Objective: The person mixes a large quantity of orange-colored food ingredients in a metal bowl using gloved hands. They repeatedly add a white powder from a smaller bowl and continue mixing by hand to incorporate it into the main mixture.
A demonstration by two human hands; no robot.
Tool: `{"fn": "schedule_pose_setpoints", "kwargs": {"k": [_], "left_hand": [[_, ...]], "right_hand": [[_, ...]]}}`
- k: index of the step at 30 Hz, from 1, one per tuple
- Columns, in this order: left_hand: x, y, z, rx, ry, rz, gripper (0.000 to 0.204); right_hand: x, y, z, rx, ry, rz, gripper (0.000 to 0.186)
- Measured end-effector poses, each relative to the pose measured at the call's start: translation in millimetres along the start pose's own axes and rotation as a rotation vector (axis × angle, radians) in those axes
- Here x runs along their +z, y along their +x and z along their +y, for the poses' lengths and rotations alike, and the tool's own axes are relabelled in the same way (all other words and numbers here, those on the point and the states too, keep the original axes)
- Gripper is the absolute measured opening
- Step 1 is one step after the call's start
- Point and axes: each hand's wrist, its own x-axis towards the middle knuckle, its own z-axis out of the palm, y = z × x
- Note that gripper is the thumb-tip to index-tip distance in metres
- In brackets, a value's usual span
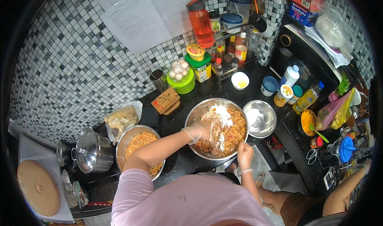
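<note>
My left hand (205, 131), in a clear plastic glove, is down in a large steel bowl (191, 114) of orange-brown crumbly mixture (235, 126) topped with white powder (224, 116). Its fingertips are buried in the food, so their grip is unclear. My right hand (245, 154), also gloved, is closed on that bowl's rim at the lower right. Left of it, partly behind my left arm, sits a second steel bowl (121, 142) holding similar orange crumbly food. An empty-looking, shiny steel bowl (263, 120) stands just to the right of the large one.
A lidded pot (91, 152), bagged food (119, 122) and wooden box (165, 101) stand left and behind. A small white bowl (239, 80) and bottle rack (225, 68) are at the back. Bottles, containers and scissors (312, 156) crowd the right counter, where another person's arm (341, 190) reaches in.
</note>
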Motion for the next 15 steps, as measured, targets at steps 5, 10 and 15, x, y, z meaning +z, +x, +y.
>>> {"fn": "schedule_pose_setpoints", "kwargs": {"k": [5,10,15], "left_hand": [[23.4,-3.3,-14.5,-0.189,0.497,-0.177,0.111],[36.5,13.7,-15.9,-0.125,0.677,-0.181,0.105],[66.3,47.6,-56.4,-0.087,0.519,-0.027,0.059]], "right_hand": [[-5.4,-0.5,-15.9,0.040,-0.010,-0.027,0.044],[-2.4,1.2,1.4,-0.040,-0.059,0.014,0.045],[0.2,-0.5,0.9,-0.006,-0.067,-0.009,0.046]]}}
